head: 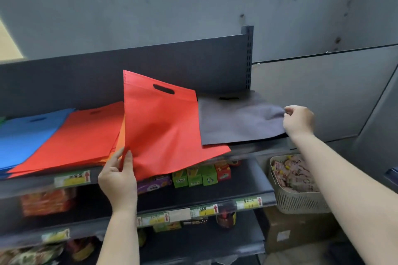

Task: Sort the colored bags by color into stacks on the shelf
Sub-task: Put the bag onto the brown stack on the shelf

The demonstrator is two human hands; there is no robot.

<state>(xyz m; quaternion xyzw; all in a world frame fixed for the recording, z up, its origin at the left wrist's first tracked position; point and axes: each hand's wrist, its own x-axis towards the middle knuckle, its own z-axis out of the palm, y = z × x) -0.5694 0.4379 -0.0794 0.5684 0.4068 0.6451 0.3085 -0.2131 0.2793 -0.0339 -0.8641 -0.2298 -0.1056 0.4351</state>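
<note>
Up on the shelf point(247, 150), left hand point(117, 175) pinches the red bag point(163, 127), right hand point(298, 120) pinches the grey bag point(239, 120); overhanging red could slide off.

A shop aisle: dark metal shelving point(215, 194) edged with yellow-green price labels point(72, 178), stocked with small boxed goods point(195, 175).

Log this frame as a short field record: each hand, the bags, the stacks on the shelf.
left hand: holds raised red bag by its lower left edge
right hand: pinches right edge of grey bag
red stack: flat on top shelf
blue stack: left of red stack
basket: lower right
</note>
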